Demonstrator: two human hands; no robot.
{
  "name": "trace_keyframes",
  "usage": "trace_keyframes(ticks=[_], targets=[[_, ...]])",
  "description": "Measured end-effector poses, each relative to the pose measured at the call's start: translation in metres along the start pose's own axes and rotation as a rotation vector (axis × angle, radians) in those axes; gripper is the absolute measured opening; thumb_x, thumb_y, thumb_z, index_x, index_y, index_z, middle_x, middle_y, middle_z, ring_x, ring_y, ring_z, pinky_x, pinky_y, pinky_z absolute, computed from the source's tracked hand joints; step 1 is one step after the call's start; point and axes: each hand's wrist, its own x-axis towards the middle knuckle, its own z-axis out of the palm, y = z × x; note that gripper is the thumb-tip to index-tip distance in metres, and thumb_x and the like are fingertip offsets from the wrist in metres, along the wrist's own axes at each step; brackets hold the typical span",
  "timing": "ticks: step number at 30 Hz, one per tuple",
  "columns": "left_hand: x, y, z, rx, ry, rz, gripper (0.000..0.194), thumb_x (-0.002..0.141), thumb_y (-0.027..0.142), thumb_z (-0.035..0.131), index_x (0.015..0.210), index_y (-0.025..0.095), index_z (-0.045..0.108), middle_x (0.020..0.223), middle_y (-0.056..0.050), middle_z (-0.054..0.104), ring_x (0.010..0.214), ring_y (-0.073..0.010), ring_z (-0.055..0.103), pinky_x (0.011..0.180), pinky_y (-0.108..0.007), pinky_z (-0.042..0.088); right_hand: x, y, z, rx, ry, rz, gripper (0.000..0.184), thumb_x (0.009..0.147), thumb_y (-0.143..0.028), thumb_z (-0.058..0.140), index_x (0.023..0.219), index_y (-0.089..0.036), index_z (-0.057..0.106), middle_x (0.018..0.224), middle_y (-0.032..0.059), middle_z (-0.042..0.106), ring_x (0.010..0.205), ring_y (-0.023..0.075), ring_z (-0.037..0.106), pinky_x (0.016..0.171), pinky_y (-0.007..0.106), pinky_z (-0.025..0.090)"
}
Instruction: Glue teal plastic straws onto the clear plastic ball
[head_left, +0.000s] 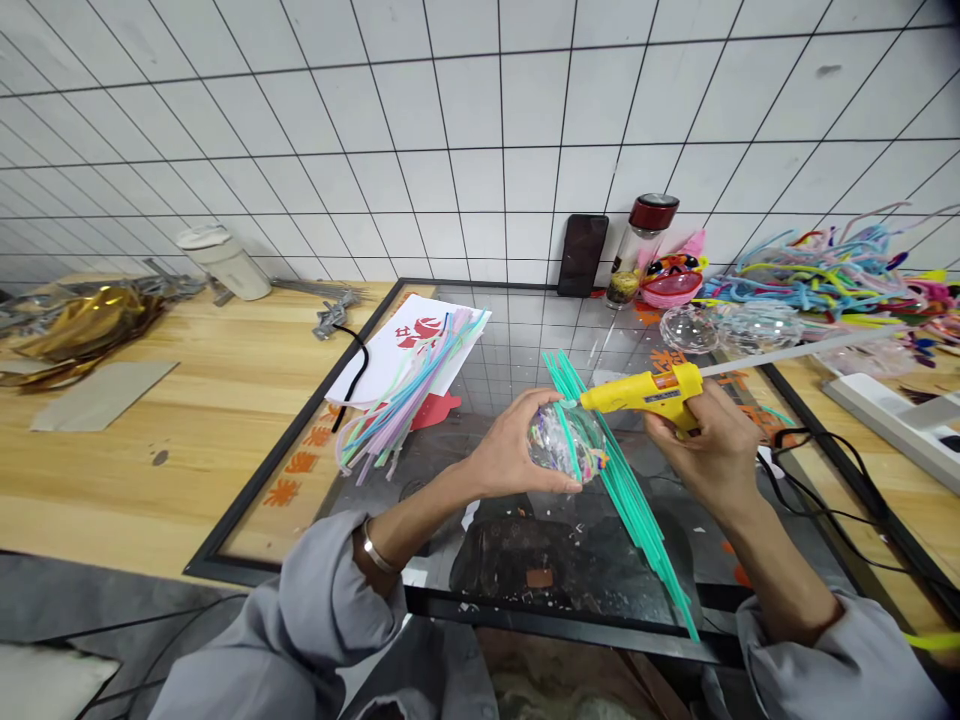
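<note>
The left hand (514, 445) clasps the clear ball (553, 447) at nine o'clock from the right hand (716, 440), which grips the yellow glue gun (652, 391), long axis nine-to-three, nozzle (589, 400) at the ball's one-o'clock edge.

1 head cam looks fwd & down, fairly nr wearer's fingers (534, 406), w/ tiled wall (465, 110) at back.

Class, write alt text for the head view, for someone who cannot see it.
A left hand holds a clear ball crossed by a green strip; the right hand points a yellow glue gun at its upper edge. Green sticks lie on the glass tabletop.
</note>
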Motion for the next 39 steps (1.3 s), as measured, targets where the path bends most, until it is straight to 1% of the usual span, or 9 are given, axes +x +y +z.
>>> trace_keyframes(ticks=[6, 9, 12, 18, 22, 27, 33, 39], targets=[[-0.0004, -0.0008, -0.0003, 0.005, 0.001, 0.003, 0.096, 0.047, 0.043, 0.091, 0.129, 0.021, 0.048, 0.134, -0.013, 0.052, 0.126, -0.0346, 0.051, 0.112, -0.054, 0.038, 0.0018, -0.0002, -0.0021, -0.016, 0.016, -0.005, 0.013, 0.076, -0.021, 0.062, 0.070, -0.024, 0.050, 0.065, 0.0009, 0.054, 0.057, 0.0155, 0.051, 0.052, 0.030, 0.036], [-0.0006, -0.0012, -0.0002, 0.002, 0.004, -0.010, 0.096, 0.046, 0.043, 0.091, 0.129, 0.022, 0.048, 0.133, -0.012, 0.052, 0.125, -0.0350, 0.051, 0.111, -0.056, 0.038, 0.0019, -0.0002, -0.0021, -0.001, -0.010, 0.021, 0.015, 0.075, -0.024, 0.062, 0.069, -0.024, 0.049, 0.065, 0.0006, 0.054, 0.056, 0.0152, 0.050, 0.052, 0.030, 0.036], [-0.0004, -0.0010, 0.0001, -0.004, 0.004, -0.010, 0.097, 0.046, 0.043, 0.091, 0.130, 0.022, 0.048, 0.133, -0.012, 0.052, 0.125, -0.0352, 0.051, 0.111, -0.057, 0.037, 0.0006, 0.0007, 0.0001, 0.022, -0.003, 0.060, 0.017, 0.077, -0.028, 0.063, 0.068, -0.024, 0.048, 0.064, 0.0004, 0.053, 0.056, 0.0147, 0.049, 0.052, 0.029, 0.035], [-0.0003, 0.0011, -0.0004, 0.000, -0.005, -0.006, 0.095, 0.047, 0.041, 0.091, 0.129, 0.020, 0.048, 0.135, -0.014, 0.051, 0.126, -0.0349, 0.050, 0.112, -0.055, 0.038, -0.0018, 0.0027, 0.0046, 0.026, -0.021, 0.085, 0.029, 0.078, -0.030, 0.064, 0.063, -0.024, 0.040, 0.061, -0.0028, 0.043, 0.053, 0.0119, 0.041, 0.050, 0.028, 0.030], [-0.0003, 0.0003, -0.0003, -0.002, -0.002, -0.004, 0.095, 0.047, 0.042, 0.091, 0.130, 0.022, 0.048, 0.134, -0.013, 0.051, 0.127, -0.0353, 0.050, 0.112, -0.055, 0.037, -0.0018, 0.0019, 0.0051, 0.013, -0.022, 0.108, 0.036, 0.077, -0.031, 0.065, 0.061, -0.024, 0.033, 0.059, -0.0053, 0.035, 0.050, 0.0104, 0.034, 0.048, 0.028, 0.025], [0.0001, -0.0008, -0.0002, 0.002, -0.007, 0.001, 0.096, 0.046, 0.044, 0.091, 0.130, 0.022, 0.048, 0.134, -0.013, 0.052, 0.127, -0.0357, 0.050, 0.112, -0.055, 0.037, -0.0034, 0.0039, 0.0059, 0.023, -0.047, 0.133, 0.037, 0.077, -0.032, 0.064, 0.061, -0.024, 0.032, 0.059, -0.0057, 0.034, 0.049, 0.0097, 0.031, 0.047, 0.028, 0.022], [-0.0001, -0.0001, -0.0010, -0.002, -0.005, 0.008, 0.095, 0.048, 0.042, 0.091, 0.129, 0.021, 0.048, 0.133, -0.013, 0.052, 0.126, -0.0349, 0.051, 0.111, -0.054, 0.038, -0.0060, 0.0091, 0.0063, 0.067, -0.093, 0.152, 0.032, 0.077, -0.032, 0.066, 0.062, -0.023, 0.039, 0.059, -0.0051, 0.038, 0.049, 0.0095, 0.035, 0.047, 0.026, 0.025], [-0.0006, -0.0004, -0.0002, 0.002, -0.003, 0.004, 0.096, 0.047, 0.041, 0.092, 0.129, 0.020, 0.048, 0.135, -0.014, 0.051, 0.127, -0.0349, 0.050, 0.112, -0.055, 0.038, -0.0062, 0.0078, 0.0076, 0.047, -0.089, 0.145, 0.037, 0.078, -0.033, 0.065, 0.061, -0.023, 0.034, 0.059, -0.0056, 0.035, 0.050, 0.0094, 0.032, 0.048, 0.027, 0.022]])
